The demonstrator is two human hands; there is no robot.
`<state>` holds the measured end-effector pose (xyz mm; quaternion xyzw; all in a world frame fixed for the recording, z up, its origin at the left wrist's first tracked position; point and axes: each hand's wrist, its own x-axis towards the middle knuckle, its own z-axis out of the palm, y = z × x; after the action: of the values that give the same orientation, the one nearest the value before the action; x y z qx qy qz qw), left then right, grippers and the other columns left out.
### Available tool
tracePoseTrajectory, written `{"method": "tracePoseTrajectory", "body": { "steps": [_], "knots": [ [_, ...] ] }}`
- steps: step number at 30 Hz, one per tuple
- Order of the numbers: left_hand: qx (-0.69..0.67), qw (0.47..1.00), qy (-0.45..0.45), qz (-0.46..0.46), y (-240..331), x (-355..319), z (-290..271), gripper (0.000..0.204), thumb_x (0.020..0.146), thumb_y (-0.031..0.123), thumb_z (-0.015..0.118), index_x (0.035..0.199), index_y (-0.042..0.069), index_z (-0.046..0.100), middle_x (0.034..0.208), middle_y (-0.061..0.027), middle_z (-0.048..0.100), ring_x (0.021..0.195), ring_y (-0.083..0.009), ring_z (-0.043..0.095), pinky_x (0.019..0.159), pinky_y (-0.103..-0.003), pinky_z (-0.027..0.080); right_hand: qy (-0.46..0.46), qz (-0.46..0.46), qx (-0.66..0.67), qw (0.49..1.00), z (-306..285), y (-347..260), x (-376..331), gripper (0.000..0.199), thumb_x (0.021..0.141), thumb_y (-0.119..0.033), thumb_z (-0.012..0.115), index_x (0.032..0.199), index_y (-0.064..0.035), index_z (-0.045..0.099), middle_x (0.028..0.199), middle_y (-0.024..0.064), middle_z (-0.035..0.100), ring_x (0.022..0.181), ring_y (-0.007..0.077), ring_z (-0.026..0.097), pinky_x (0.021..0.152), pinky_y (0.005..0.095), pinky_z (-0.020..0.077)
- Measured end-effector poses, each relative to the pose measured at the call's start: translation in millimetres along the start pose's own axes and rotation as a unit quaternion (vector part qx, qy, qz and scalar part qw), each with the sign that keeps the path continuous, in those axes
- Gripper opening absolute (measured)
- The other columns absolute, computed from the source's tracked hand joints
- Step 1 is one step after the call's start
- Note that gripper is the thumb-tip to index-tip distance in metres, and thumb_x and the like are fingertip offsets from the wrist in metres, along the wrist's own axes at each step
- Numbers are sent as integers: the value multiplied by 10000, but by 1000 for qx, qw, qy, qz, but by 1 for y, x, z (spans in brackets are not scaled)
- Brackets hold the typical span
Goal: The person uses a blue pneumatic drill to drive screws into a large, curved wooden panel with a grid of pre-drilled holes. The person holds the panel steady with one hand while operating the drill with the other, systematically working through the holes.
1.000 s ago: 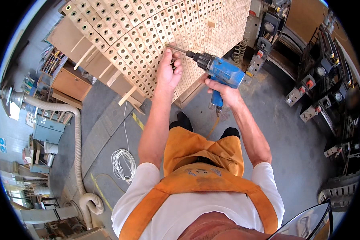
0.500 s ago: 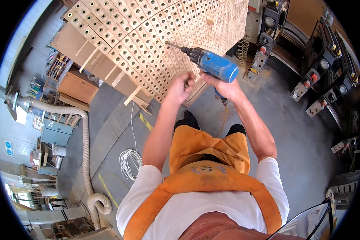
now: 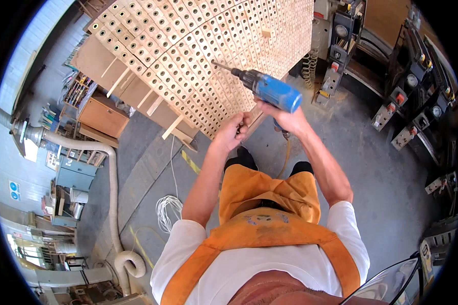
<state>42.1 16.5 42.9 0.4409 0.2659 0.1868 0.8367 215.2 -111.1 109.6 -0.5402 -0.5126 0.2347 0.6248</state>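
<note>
My right hand point(image 3: 285, 116) is wrapped round the grip of a blue cordless drill point(image 3: 277, 91), its body tilted and its long bit point(image 3: 223, 66) pointing up and left. The bit's tip lies over the stack of pale wooden blocks point(image 3: 188, 56); whether it touches a block I cannot tell. Round holes dot the blocks, and many on the left side have metal rings in them. My left hand point(image 3: 231, 133) is close to the stack's near edge, fingers curled in. Something small and dark shows between those fingers, too small to name.
A small loose wood block point(image 3: 266, 33) sits on the stack. Wooden strips point(image 3: 173, 126) stick out from its left side. On the floor are a white coiled cable point(image 3: 169, 212) and a beige extraction hose point(image 3: 113, 198). Machines with gauges point(image 3: 336, 56) stand to the right.
My left hand has drawn back toward me, its fingers still curled. The drill sits slightly lower in view, and the whole scene has shifted a little down and right.
</note>
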Motion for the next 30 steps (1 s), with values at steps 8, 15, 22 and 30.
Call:
{"method": "tracePoseTrajectory", "body": {
  "steps": [8, 15, 22, 30],
  "knots": [
    [-75, 991, 18, 108, 64, 20, 19, 331, 1025, 315, 411, 1065, 5, 519, 866, -33, 563, 525, -70, 373, 394, -189, 294, 1, 144, 114, 983, -24, -6, -47, 264, 831, -73, 689, 1092, -51, 658, 974, 68, 699, 870, 131, 632, 695, 291, 514],
    [-71, 992, 48, 90, 72, 37, 32, 360, 1002, 382, 463, 1009, 28, 527, 678, 20, 455, 497, -63, 365, 387, -187, 286, -4, 146, 160, 976, -35, 14, -61, 305, 827, -105, 706, 1118, -49, 634, 977, 80, 692, 879, 157, 637, 670, 292, 517],
    [-103, 990, 18, 99, 65, 35, 31, 351, 944, 403, 569, 1006, 58, 558, 677, 46, 434, 518, -45, 357, 415, -172, 287, -28, 139, 157, 977, -38, 33, -60, 288, 829, -97, 703, 1105, -47, 637, 983, 60, 687, 864, 135, 623, 682, 286, 513],
    [-58, 983, 53, 167, 81, 53, 39, 314, 996, 316, 494, 1134, 39, 549, 749, 28, 464, 585, -58, 391, 456, -170, 308, 28, 137, 66, 988, -7, 21, -43, 177, 849, -78, 672, 1025, -68, 668, 885, 16, 667, 737, 97, 583, 641, 260, 481]
  ]
}}
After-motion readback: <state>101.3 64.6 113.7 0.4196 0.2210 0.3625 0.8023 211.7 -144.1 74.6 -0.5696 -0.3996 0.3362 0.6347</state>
